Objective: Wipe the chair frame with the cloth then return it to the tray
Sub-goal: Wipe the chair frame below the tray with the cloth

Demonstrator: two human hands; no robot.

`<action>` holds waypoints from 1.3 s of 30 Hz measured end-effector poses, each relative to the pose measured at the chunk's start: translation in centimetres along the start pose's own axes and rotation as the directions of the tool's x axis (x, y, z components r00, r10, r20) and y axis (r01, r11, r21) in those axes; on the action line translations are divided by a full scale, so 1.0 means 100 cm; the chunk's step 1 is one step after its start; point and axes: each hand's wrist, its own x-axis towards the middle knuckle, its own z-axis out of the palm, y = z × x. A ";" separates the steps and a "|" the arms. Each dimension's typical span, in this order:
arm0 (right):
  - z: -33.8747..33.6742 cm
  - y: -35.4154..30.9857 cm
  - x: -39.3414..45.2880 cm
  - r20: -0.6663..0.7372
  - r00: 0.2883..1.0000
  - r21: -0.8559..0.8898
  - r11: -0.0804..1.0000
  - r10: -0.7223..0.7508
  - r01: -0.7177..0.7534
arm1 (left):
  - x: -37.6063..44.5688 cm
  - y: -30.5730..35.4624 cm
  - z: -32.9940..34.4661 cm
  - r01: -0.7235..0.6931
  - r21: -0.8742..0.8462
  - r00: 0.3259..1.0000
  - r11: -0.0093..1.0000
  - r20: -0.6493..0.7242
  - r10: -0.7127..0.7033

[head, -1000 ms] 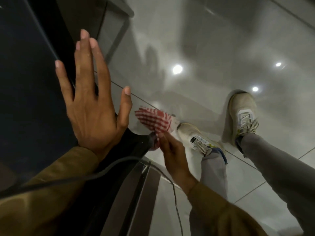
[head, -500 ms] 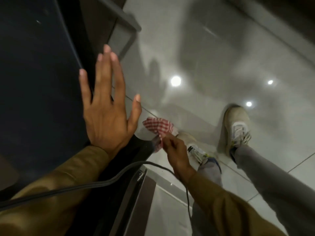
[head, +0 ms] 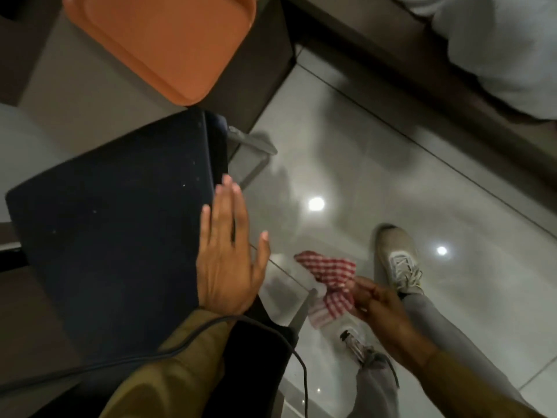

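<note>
A chair with a dark navy seat [head: 114, 224] fills the left of the view. Its grey metal frame [head: 303, 309] shows at the seat's right edge, and a far leg [head: 256, 155] shows further back. My left hand [head: 229, 260] lies flat and open against the seat's right edge. My right hand [head: 379, 309] is closed on a red-and-white checked cloth [head: 328, 276], bunched just right of the near frame bar. An orange tray [head: 162, 40] sits on the table at the top left, with nothing in it that I can see.
The floor is glossy grey tile with bright light reflections. My two feet in pale sneakers [head: 398, 260] stand right of the chair. A dark cable [head: 211, 336] runs across my left sleeve. A dark bench edge with white fabric [head: 497, 46] runs along the top right.
The view has pulled back and up, bringing the tray and table into sight. My right hand with the cloth has shifted right, slightly away from the frame. My left hand stays on the seat.
</note>
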 end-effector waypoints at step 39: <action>0.219 -0.194 0.237 -0.054 0.965 -0.376 0.901 -0.256 0.218 | 0.201 -0.054 -0.014 0.158 -0.159 0.985 0.975 -0.042 -0.167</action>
